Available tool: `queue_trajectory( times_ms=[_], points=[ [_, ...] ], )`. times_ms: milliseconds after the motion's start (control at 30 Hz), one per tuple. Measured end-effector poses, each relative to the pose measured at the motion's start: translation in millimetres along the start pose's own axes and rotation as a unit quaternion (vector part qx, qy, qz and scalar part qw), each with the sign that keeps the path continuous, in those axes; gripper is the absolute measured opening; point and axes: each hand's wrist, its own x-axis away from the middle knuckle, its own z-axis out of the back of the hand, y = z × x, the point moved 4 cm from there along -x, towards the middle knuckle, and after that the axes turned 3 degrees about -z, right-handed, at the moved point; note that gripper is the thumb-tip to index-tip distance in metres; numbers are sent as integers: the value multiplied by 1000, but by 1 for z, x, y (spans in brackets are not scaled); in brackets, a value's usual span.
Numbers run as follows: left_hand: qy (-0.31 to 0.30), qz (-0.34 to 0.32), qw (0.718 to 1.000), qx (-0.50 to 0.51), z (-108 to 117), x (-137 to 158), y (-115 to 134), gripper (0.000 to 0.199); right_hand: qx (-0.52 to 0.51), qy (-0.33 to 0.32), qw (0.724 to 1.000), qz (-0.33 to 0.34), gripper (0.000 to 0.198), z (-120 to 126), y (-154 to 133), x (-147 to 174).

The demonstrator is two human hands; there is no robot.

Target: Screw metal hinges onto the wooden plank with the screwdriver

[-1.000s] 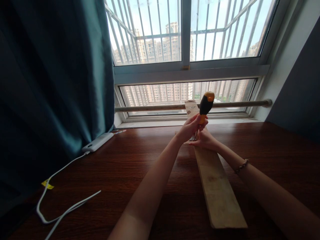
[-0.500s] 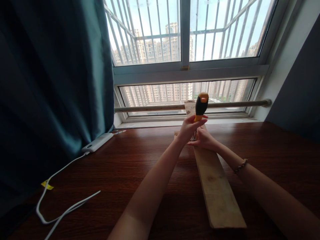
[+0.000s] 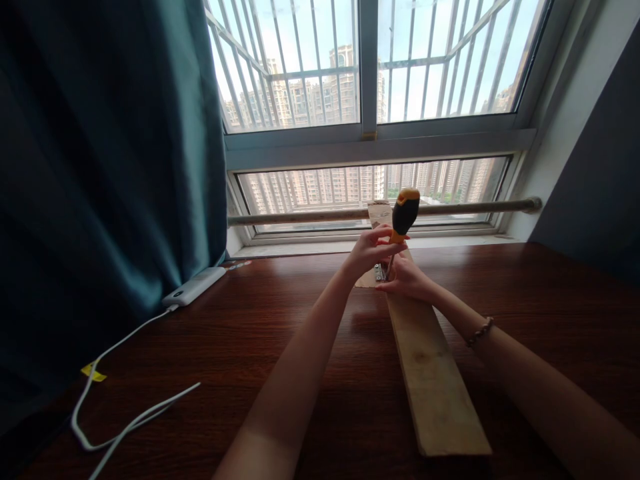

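My left hand (image 3: 371, 250) is closed on the lower, yellow part of a screwdriver (image 3: 405, 213), whose black and yellow handle points up and leans slightly right. The shaft runs down to a small metal hinge (image 3: 379, 272) at the left edge of a long wooden plank (image 3: 435, 360). My right hand (image 3: 406, 275) lies on the plank, its fingers bent and closed around the shaft's lower end; what they pinch there is hidden. Left of the hinge, a thin pale piece of wood (image 3: 365, 279) sticks out partly from under my left hand.
The plank lies lengthwise on a dark red-brown wooden table (image 3: 260, 320). To the left are a white power strip or charger block (image 3: 195, 287), a white cable (image 3: 125, 333) and a blue curtain (image 3: 165, 147). A metal rail (image 3: 300, 217) crosses before the barred window.
My left hand has shifted a little left and up on the screwdriver, uncovering the metal hinge. The handle has tilted slightly right. My right hand stays in place.
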Motion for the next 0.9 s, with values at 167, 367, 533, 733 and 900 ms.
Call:
queue_trajectory(
  times_ms=[167,367,533,733,900],
  points=[
    [-80,16,996,20,4,2,2,36,12,-13,1000,13,65,0,-2,0],
    [-133,36,990,25,7,5,14,41,29,-4,999,25,59,1,-4,0],
    [-178,35,981,-65,-5,6,25,29,27,-1,999,37,50,1,-5,1],
    [-103,40,984,-143,-14,-1,22,28,13,-1,1000,15,54,-1,-5,2],
    [77,33,988,-129,-1,-5,9,31,29,6,999,20,67,1,-4,0]
  ],
)
